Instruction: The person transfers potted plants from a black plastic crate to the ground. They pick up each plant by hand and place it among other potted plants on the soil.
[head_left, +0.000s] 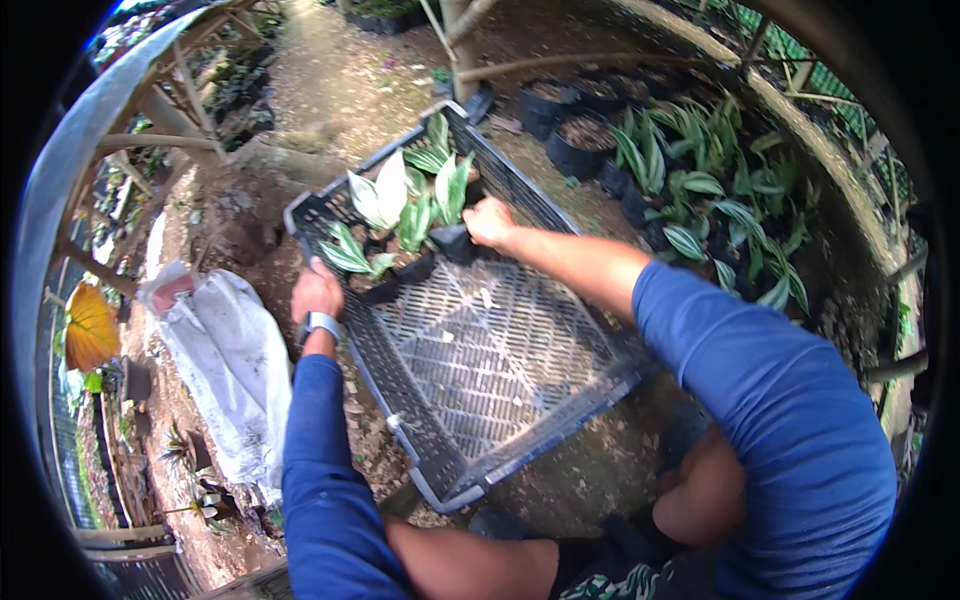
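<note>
A black slatted plastic crate (517, 446) lies before me, with several variegated leafy plants (390, 195) in black grow bags at its far end. My left hand (316, 291) grips the crate's left rim, its thumb side up and a pale watch on the wrist. Inside the crate, my right hand (489, 222) closes on the edge of a small black grow bag (452, 241) at the near right side of the plant group. The fingertips of my right hand are partly hidden. The crate's near part shows bare slats with bits of debris.
Right of the crate stand more striped-leaf plants (705, 180) and soil-filled black bags (581, 139). A white woven sack (229, 367) lies on the left. A wooden post (461, 49) rises beyond the crate, and wooden rails run along both sides.
</note>
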